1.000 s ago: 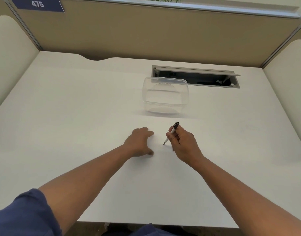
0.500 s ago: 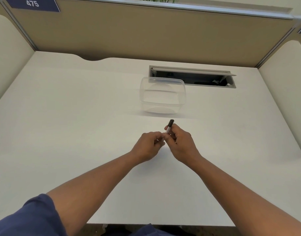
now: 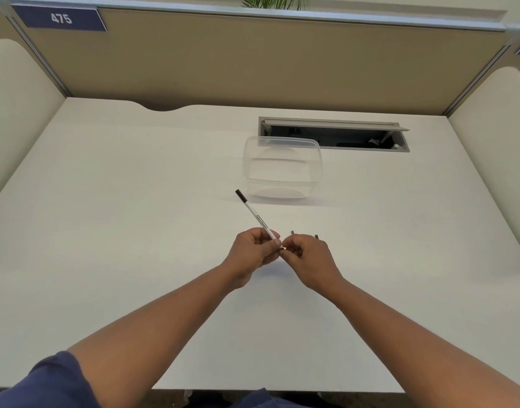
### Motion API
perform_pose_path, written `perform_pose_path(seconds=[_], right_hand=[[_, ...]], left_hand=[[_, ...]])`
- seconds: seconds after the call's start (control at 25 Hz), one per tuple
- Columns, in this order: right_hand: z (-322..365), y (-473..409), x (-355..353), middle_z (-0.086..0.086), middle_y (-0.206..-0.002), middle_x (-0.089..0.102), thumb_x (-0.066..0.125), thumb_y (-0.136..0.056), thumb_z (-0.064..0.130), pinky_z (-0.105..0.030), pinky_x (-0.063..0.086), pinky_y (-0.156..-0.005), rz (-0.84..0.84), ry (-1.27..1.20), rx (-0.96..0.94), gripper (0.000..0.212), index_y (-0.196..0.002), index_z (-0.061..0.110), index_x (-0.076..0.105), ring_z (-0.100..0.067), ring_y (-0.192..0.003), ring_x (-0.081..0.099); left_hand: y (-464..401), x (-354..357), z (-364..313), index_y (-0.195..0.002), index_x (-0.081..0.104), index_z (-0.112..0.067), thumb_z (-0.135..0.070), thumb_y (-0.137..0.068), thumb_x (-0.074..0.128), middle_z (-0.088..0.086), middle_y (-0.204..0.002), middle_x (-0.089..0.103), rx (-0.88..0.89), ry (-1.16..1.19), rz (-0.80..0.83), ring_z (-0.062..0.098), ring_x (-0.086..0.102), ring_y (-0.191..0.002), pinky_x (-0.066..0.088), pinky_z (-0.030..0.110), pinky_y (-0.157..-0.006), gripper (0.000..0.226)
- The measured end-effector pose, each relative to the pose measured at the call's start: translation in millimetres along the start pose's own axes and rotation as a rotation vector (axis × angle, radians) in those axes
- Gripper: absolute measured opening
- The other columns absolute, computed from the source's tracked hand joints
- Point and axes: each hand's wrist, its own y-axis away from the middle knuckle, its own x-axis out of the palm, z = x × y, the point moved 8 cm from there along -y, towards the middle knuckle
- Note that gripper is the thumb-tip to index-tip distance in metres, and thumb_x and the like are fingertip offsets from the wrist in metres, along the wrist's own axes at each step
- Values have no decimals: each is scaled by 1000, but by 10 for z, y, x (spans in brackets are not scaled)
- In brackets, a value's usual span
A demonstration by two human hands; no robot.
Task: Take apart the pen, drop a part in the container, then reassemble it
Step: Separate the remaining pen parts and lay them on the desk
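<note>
A thin white pen (image 3: 256, 217) with a black far end slants up and to the left over the white desk (image 3: 135, 231). My left hand (image 3: 251, 252) grips its near end. My right hand (image 3: 309, 257) meets the left hand at that end, its fingers curled shut. Two small dark tips (image 3: 292, 232) stick out behind its knuckles, so it seems to hold a dark pen part, most of which is hidden. The clear plastic container (image 3: 282, 139) stands open and empty just beyond the pen's far end.
An open cable hatch (image 3: 335, 125) is set into the desk behind the container. Tan partition walls (image 3: 253, 63) close the desk at the back, with cream panels on both sides. The desk's front edge runs below my forearms.
The pen has passed from my right hand to my left and now points up-left instead of up-right. My right hand has closed beside it on a dark part.
</note>
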Motion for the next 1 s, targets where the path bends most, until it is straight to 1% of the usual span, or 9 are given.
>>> perform_pose_path(seconds=[0.2,0.32,0.4,0.44,0.52,0.56,0.68,0.84,1.0], right_hand=[[27,-5,5,15,-66,64,71,-91,23,-17,41,-61,8,17,-7,9,-85,19,76,1,-59,56],[42,-2,3,12,-58,57,67,-95,27,-29,46,-59,32,88,-29,19,-80,16,72,-5,-55,50],[47,-12,-9,7,-59,56,65,-95,27,-36,49,-66,56,178,-49,21,-78,14,68,-12,-58,50],[54,-16,-16,5,-62,58,64,-96,26,-39,50,-69,67,221,-63,22,-78,14,66,-16,-61,51],[84,-17,-12,-1,-70,59,62,-97,24,-43,50,-69,90,286,-95,23,-77,13,61,-22,-67,53],[102,-16,-1,-2,-73,58,60,-98,24,-44,50,-69,104,314,-111,22,-78,14,60,-24,-69,53],[157,-9,53,-2,-81,57,57,-101,25,-41,48,-69,151,378,-164,19,-86,14,63,-24,-75,53],[142,-14,75,-2,-96,61,53,-103,27,-39,47,-76,217,452,-205,18,-103,15,67,-25,-90,57],[59,-42,-4,-5,-107,65,52,-104,25,-39,49,-82,224,493,-196,21,-112,17,69,-27,-100,58]], left_hand=[[57,-18,46,-102,71,-5,-10,-90,76,9,-90,75,-46,1,-12,21,75,-86,59,26,-75,14],[129,-61,-34,-89,70,-14,-43,-87,76,5,-85,76,-11,-474,-32,16,75,-74,58,27,-64,30],[197,-69,-234,-74,62,-24,-56,-85,67,-7,-68,68,217,-1032,-109,12,65,-62,47,26,-55,34],[274,18,-387,-74,58,-27,-52,-85,65,-10,-66,62,444,-1236,-142,12,59,-61,42,26,-54,29],[426,227,-545,-91,64,-25,-39,-83,72,-10,-83,64,860,-1498,-84,20,60,-76,45,32,-61,18],[431,278,-555,-104,68,-23,-34,-81,76,-5,-98,67,948,-1613,-47,25,61,-90,49,37,-70,28],[300,282,-543,-117,68,-22,-14,-84,72,-1,-113,68,912,-1818,21,30,59,-109,45,44,-87,35],[260,151,-454,-110,71,-24,4,-83,58,-2,-94,68,797,-1841,38,29,60,-87,43,39,-72,41],[259,-27,-482,-113,70,-23,7,-80,55,-2,-95,68,720,-1814,-46,30,59,-81,42,38,-72,47]])
